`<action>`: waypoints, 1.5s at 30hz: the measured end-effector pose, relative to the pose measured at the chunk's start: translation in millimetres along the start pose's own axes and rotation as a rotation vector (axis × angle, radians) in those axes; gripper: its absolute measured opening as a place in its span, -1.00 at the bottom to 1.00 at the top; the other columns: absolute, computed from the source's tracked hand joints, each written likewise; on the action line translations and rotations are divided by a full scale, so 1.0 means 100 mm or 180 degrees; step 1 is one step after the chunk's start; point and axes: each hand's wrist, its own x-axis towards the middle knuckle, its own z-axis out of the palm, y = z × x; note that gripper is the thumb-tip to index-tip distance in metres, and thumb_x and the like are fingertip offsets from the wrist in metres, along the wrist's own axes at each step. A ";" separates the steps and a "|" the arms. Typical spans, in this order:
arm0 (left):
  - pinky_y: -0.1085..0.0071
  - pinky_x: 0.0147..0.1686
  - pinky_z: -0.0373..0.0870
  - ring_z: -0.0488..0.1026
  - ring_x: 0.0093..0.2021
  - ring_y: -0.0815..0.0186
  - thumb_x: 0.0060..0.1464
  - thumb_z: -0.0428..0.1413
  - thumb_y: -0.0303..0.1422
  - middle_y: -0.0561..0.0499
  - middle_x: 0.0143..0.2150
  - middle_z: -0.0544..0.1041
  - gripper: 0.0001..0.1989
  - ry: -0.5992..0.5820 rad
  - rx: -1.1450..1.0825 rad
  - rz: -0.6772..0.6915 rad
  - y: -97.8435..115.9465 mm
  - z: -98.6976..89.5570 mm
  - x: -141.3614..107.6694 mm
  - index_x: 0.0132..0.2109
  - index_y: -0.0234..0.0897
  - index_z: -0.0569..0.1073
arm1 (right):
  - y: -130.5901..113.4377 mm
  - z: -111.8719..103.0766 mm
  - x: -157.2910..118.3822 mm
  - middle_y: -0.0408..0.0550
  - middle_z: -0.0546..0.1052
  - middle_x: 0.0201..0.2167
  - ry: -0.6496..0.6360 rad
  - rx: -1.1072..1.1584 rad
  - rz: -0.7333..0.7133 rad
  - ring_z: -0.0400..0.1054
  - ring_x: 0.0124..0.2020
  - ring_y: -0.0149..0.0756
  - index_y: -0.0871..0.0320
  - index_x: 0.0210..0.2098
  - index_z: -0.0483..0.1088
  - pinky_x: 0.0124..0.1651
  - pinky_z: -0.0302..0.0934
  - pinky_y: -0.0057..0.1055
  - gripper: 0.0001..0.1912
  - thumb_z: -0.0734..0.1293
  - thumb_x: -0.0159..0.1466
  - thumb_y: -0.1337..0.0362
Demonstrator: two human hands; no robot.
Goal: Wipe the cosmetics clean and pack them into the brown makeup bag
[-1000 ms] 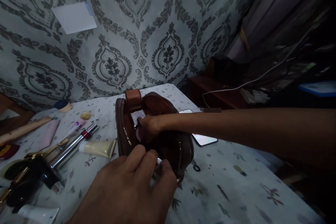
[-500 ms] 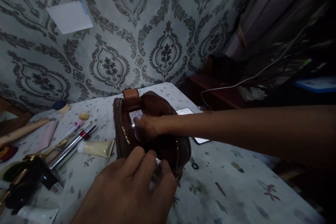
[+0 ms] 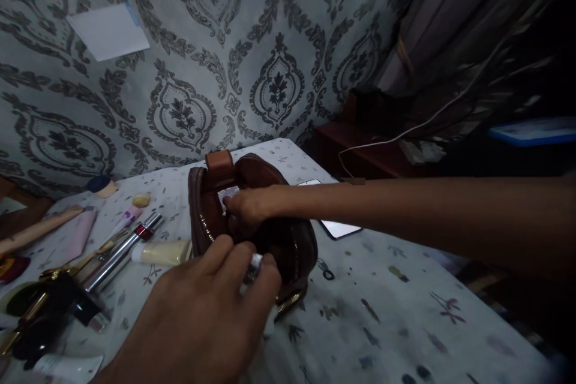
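Note:
An unzipped brown bag (image 3: pixel 274 177) stands on the patterned tablecloth. My right hand (image 3: pixel 247 207) reaches into it from the right, its fingers pinched on a glittery silver item (image 3: pixel 228 193) by the bag's inner left wall. At the near edge of the bag, my left hand (image 3: pixel 207 306) is closed round a small shiny object (image 3: pixel 255 261), mostly hidden by the fingers. Beside the bag's left side lies a cream-coloured tube (image 3: pixel 162 252).
Left on the cloth lie a silver tube with a red band (image 3: pixel 121 255), brushes, a pink tube (image 3: pixel 81 235), dark bottles and a white tube (image 3: pixel 69 367). A phone (image 3: pixel 339 228) lies behind my right forearm. A white cable (image 3: pixel 396 139) hangs at the right.
The view has shifted slightly. My left hand has moved left and a little up with the small shiny object, which shows more now. My right hand remains inside the bag at the glittery item.

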 end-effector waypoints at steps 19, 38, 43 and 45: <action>0.32 -0.45 0.28 0.58 -0.20 0.08 0.25 0.00 -0.19 0.04 -0.07 0.57 -0.76 0.0292 -0.0847 -0.0862 -0.17 0.13 0.22 0.03 -0.06 0.34 | 0.43 0.44 -1.19 -0.08 0.55 -0.33 0.3186 0.1169 -0.0452 0.36 -0.31 -0.34 0.22 -0.23 0.49 -0.20 0.15 -0.38 -0.83 0.25 0.32 0.39; 0.26 -0.29 0.42 0.58 -0.07 0.02 0.23 0.06 -0.23 0.02 0.06 0.59 -0.64 0.0289 -0.0504 -0.0864 -0.22 0.16 0.28 0.16 -0.04 0.31 | 0.50 0.83 -1.37 -0.04 0.60 -0.25 0.3255 0.1349 -0.0503 0.41 -0.37 -0.38 0.20 -0.16 0.50 -0.31 0.21 -0.44 -0.83 0.26 0.36 0.36; 0.25 -0.25 0.43 0.57 -0.04 0.04 0.23 0.08 -0.22 0.06 0.05 0.59 -0.65 0.0331 -0.0677 -0.0941 -0.21 0.17 0.27 0.15 -0.02 0.34 | 0.47 0.84 -1.42 -0.01 0.61 -0.20 0.3258 0.1303 -0.0505 0.43 -0.35 -0.37 0.18 -0.16 0.51 -0.31 0.23 -0.44 -0.82 0.26 0.36 0.36; 0.26 -0.19 0.43 0.55 0.00 0.07 0.22 0.11 -0.21 0.04 0.08 0.57 -0.63 0.0425 -0.0823 -0.0949 -0.22 0.17 0.28 0.16 -0.03 0.35 | 0.46 0.84 -1.44 0.00 0.62 -0.19 0.3247 0.1285 -0.0463 0.45 -0.34 -0.34 0.17 -0.16 0.51 -0.32 0.25 -0.43 -0.82 0.26 0.36 0.34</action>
